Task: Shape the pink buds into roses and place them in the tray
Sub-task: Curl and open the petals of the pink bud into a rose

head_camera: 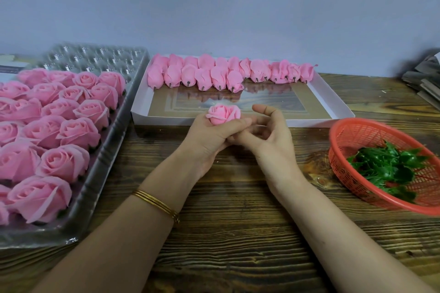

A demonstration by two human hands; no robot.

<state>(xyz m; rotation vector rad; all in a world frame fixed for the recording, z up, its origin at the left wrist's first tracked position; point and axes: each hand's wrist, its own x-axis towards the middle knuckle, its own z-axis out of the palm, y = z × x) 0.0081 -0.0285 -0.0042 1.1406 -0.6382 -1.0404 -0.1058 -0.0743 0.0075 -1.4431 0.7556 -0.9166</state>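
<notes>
My left hand point(209, 135) grips a pink rose point(223, 113) from below, its petals opened upward, above the table's middle. My right hand point(269, 133) sits just right of it with fingers loosely curled; its fingertips touch the left hand under the flower and hold nothing I can see. Several closed pink buds point(204, 74) lie in rows at the far end of a white box point(321, 93). A clear plastic tray point(100, 173) on the left holds several finished pink roses point(62, 121).
A red plastic basket point(345, 135) with green leaf pieces point(390, 166) stands at the right. Folded grey material point(426, 78) lies at the far right edge. The wooden table point(238, 233) runs up to a pale wall behind.
</notes>
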